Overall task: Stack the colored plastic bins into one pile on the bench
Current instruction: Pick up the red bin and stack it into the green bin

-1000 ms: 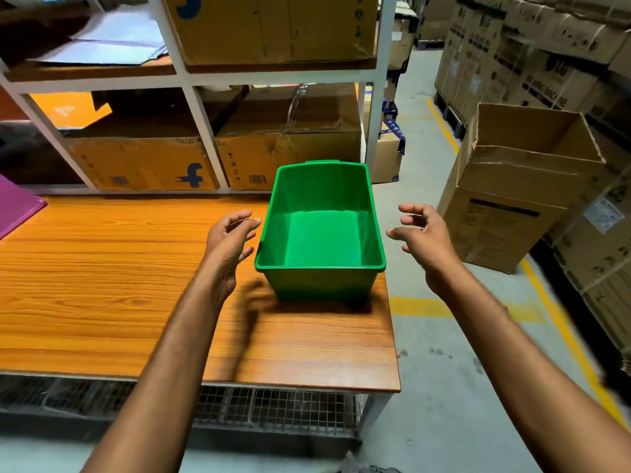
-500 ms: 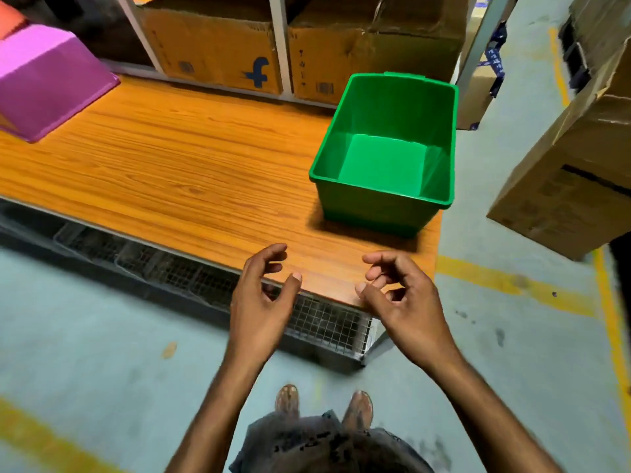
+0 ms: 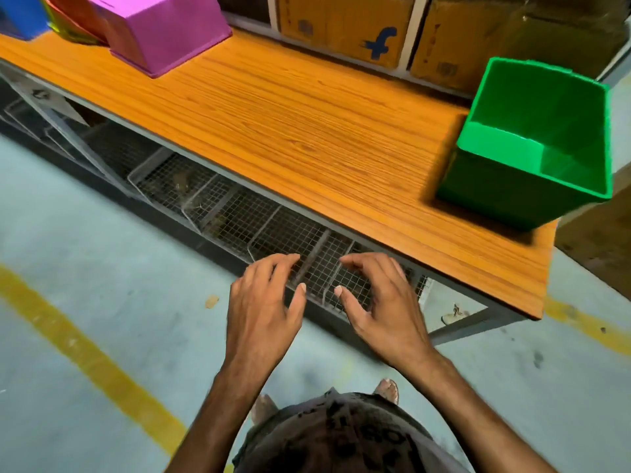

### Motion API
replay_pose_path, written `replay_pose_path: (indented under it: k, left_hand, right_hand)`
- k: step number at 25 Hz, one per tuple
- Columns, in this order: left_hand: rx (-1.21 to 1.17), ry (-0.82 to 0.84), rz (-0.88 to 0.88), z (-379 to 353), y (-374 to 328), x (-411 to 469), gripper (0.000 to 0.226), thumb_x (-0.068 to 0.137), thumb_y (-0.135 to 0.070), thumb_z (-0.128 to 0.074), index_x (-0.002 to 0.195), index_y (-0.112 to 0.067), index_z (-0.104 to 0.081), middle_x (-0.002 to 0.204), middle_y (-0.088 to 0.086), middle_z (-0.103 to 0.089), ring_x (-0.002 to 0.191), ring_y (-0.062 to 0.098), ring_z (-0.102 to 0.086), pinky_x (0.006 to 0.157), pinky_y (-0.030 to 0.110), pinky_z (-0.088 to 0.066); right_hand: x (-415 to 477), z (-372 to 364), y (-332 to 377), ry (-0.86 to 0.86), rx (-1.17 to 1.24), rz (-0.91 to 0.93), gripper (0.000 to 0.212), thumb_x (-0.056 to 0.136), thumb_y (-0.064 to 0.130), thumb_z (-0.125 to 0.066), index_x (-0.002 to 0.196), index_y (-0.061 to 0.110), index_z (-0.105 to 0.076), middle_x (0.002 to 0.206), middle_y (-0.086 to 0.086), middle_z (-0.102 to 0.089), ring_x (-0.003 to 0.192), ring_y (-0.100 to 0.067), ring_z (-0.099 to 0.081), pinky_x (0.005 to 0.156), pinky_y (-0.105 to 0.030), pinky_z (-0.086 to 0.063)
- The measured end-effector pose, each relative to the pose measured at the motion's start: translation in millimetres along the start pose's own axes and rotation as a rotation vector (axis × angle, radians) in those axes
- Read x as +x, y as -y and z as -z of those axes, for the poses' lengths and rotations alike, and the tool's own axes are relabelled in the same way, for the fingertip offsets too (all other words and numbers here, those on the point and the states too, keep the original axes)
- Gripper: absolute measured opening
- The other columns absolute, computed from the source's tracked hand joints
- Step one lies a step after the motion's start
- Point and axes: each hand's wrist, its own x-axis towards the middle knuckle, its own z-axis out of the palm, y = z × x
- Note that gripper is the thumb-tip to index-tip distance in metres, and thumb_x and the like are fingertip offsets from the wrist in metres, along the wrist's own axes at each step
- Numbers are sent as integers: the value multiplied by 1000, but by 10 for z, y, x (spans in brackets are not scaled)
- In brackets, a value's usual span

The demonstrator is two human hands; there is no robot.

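1. Head camera looked down over the wooden bench (image 3: 307,131), and from where I stood the person was just short of its near edge.
2. The left hand (image 3: 263,308) and right hand (image 3: 382,312) hung close side by side in front of the bench's near edge, thumbs almost meeting but apart.
3. Both hands held nothing, with the fingers loosely curved and spread.
4. The green bin (image 3: 491,189) stood upright and empty at the bench's right end, mouth up, well apart from both hands.
5. A magenta bin (image 3: 164,32) sat bottom-up at the bench's far left.
6. A red bin (image 3: 75,11) and a blue bin (image 3: 20,15) crowded beside it, both cut off by the frame.
7. Wire mesh baskets (image 3: 239,213) ran under the bench, behind the hands.
8. Cardboard boxes (image 3: 341,22) sat on shelving behind the bench's far edge.
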Motion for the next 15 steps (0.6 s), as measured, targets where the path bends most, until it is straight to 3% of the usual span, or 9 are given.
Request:
replay_pose_path:
  k: [4, 7, 9, 15]
  left_hand:
    - [-89, -7, 172, 378, 852, -154, 45, 94, -38, -62, 138, -32, -53, 138, -11, -55, 125, 15, -52, 98, 39, -47]
    - [-155, -49, 249, 667, 1425, -209, 48, 93, -37, -64, 138, -33, -51, 138, -13, -54, 123, 15, -52, 97, 39, -49]
    - [-191, -79, 298, 847, 1736, -210, 47, 93, -37, -64, 139, -35, -50, 137, -14, -54, 125, 12, -51, 97, 34, -47]
    - [-291, -182, 401, 1208, 2469, 223, 50, 94, -35, -65, 139, -40, -46, 133, -17, -53, 120, 6, -55, 91, 33, -50]
  right_hand:
    - [89, -728, 658, 48, 236, -89, 33, 90, 33, -73, 121, 35, -60, 110, 16, -59, 106, -4, -58, 89, -25, -48]
    - [223, -1232, 1095, 129, 444, -194, 30, 89, 22, -77, 115, 32, -65, 106, 6, -64, 96, -8, -62, 83, -28, -54]
    - [380, -1465, 1334, 164, 553, -245, 27, 89, 16, -76, 113, 27, -67, 103, 1, -65, 86, -7, -62, 80, -23, -54]
    - [1070, -2007, 1866, 190, 623, -219, 27, 90, 13, -76, 114, 21, -67, 103, -3, -64, 76, 1, -56, 79, -16, -51]
